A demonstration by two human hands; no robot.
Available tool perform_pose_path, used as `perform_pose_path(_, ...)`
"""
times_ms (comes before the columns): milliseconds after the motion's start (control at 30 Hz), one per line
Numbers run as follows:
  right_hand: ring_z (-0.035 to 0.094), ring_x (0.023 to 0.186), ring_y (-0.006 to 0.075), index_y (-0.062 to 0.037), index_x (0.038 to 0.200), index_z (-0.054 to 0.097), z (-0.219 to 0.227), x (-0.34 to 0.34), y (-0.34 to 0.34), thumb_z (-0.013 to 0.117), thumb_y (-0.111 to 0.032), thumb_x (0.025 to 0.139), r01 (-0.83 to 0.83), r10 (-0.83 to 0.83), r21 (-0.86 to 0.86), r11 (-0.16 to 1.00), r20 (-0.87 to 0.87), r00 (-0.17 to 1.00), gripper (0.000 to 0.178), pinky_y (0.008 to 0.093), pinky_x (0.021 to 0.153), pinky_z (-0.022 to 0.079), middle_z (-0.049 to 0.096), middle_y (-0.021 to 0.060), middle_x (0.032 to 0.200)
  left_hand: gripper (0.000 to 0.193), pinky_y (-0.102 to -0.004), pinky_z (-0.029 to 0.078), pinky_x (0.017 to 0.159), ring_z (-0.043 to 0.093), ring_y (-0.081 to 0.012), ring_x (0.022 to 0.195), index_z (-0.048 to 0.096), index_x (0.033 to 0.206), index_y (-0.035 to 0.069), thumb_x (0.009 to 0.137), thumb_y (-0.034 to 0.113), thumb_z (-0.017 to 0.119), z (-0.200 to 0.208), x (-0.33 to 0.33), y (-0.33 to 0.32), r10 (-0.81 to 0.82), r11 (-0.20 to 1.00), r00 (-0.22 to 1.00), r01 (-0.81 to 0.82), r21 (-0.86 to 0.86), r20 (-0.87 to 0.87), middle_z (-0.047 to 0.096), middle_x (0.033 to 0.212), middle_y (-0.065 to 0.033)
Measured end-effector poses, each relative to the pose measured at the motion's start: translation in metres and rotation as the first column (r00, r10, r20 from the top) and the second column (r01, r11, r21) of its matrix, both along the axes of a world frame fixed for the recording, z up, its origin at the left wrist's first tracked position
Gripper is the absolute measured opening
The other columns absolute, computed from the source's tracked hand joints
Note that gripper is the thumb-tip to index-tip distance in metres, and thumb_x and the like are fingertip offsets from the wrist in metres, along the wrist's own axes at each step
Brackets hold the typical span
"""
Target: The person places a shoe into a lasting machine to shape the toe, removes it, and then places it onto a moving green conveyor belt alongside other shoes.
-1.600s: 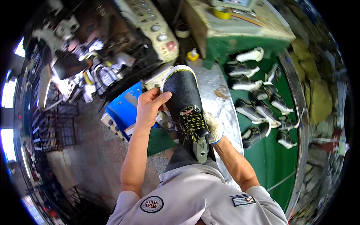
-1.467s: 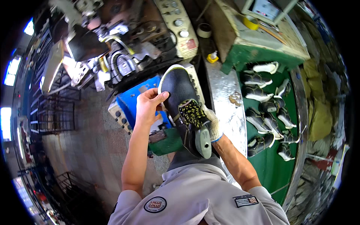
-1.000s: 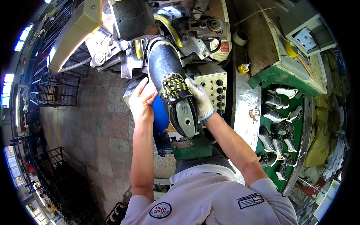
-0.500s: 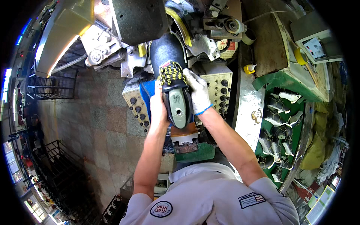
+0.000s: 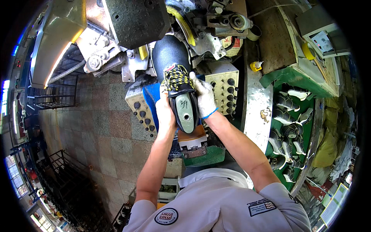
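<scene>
A black leather shoe upper (image 5: 171, 56) with yellow-and-black laces is stretched over a grey-green shoe last (image 5: 184, 116). Its toe points away from me, in among the metal jaws of a machine (image 5: 133, 63). Bare, my left hand (image 5: 165, 110) is closed along the left side of the heel part. My right hand (image 5: 205, 96), in a white glove with a blue cuff, grips the opposite side near the laces. Fingers of both hands are partly hidden by the shoe. Below the heel end is a brown pad (image 5: 192, 136) on a metal bracket.
Control panels with black knobs stand left (image 5: 141, 112) and right (image 5: 224, 87) of the shoe. A dark metal block (image 5: 135, 21) overhangs its toe. On the right, several black-and-white shoe uppers (image 5: 288, 120) lie on a green surface beside a pale metal ledge (image 5: 257, 112). Black racks (image 5: 63, 174) stand left.
The whole view has shifted slightly. Both hands keep their hold on the shoe, which stays at the machine's jaws with hardly any visible movement.
</scene>
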State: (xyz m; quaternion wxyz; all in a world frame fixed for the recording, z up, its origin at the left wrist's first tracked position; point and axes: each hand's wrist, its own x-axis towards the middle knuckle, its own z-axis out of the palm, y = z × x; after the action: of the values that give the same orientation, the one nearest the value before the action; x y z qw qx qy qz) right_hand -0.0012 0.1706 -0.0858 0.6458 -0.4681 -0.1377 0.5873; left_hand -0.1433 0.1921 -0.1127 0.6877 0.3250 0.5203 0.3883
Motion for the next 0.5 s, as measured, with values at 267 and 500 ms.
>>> perform_pose_path(267, 0.053, 0.077, 0.0042, -0.0045, 0.091, 0.072, -0.034, -0.003, 0.006, 0.061, -0.037, 0.103, 0.063, -0.075, 0.083, 0.995, 0.147, 0.986, 0.036, 0.0259, 0.069, 0.045, 0.065, -0.0040, 0.084, 0.048, -0.0314, 0.054, 0.081, 0.068, -0.0156, 0.087, 0.069, 0.114, -0.001, 0.107, 0.038, 0.041, -0.037, -0.005, 0.004, -0.080, 0.915, 0.995, 0.099, 0.392, -0.064, 0.072, 0.103, -0.0075)
perform_pose_path(500, 0.049, 0.071, 0.0049, -0.0048, 0.085, 0.072, -0.030, -0.016, 0.013, 0.062, -0.036, 0.104, 0.114, -0.121, 0.141, 0.983, 0.043, 0.992, 0.038, 0.0275, 0.063, 0.043, 0.062, -0.0075, 0.078, 0.050, -0.0316, 0.054, 0.077, 0.066, -0.0145, 0.082, 0.062, 0.122, -0.003, 0.111, 0.033, 0.031, -0.024, 0.001, 0.004, 0.111, 0.870, 0.986, -0.036, 0.492, -0.125, 0.073, 0.097, -0.0066)
